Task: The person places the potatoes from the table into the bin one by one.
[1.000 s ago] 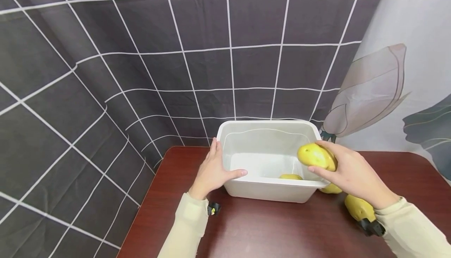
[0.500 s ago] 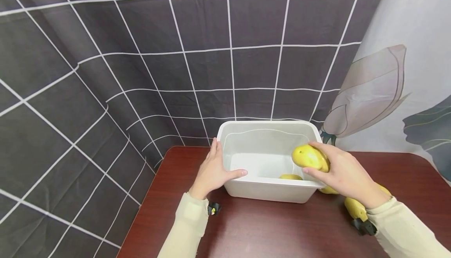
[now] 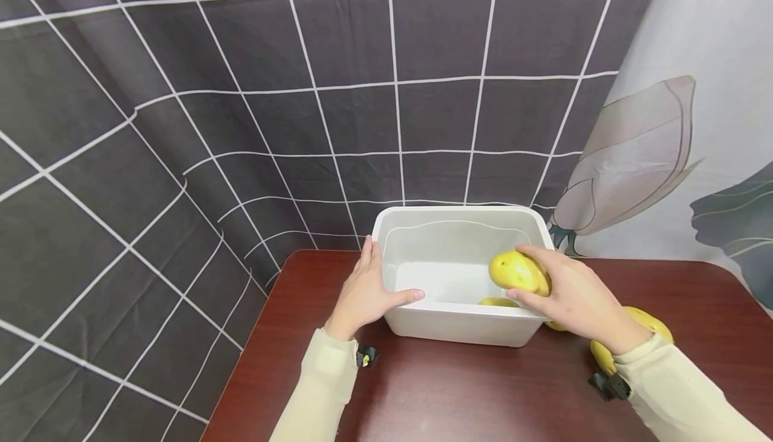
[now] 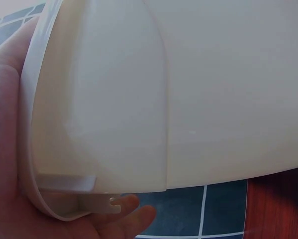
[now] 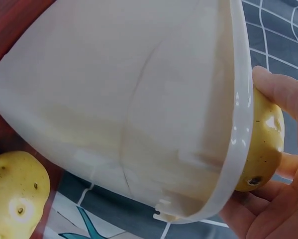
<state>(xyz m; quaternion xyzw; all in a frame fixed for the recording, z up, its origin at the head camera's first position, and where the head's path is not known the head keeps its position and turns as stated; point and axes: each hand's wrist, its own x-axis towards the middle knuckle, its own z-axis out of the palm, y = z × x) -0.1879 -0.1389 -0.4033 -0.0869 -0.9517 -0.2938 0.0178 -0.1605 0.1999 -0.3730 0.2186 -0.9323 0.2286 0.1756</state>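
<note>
Head, right hand (image 3: 568,294): grip held a potato (image 3: 516,271) over the white tub (image 3: 459,325).
Head, left hand (image 3: 365,296): spread wide at the tub's left end.
Left wrist, tub: touched that hand.
Right wrist, another potato (image 5: 17,191): lay near the tub.

Tub (image 3: 459,326) looks like smooth plastic, kinda satiny with a shinier rim. The potato (image 5: 266,137) skin is smooth and waxy-looking, just lightly pitted. Tabletop (image 3: 435,388) is wood-look with a glossy sheen. Sleeves (image 3: 320,388) and grid backdrop (image 3: 441,33)? Matt cloth, backdrop's a bit wrinkly.
</note>
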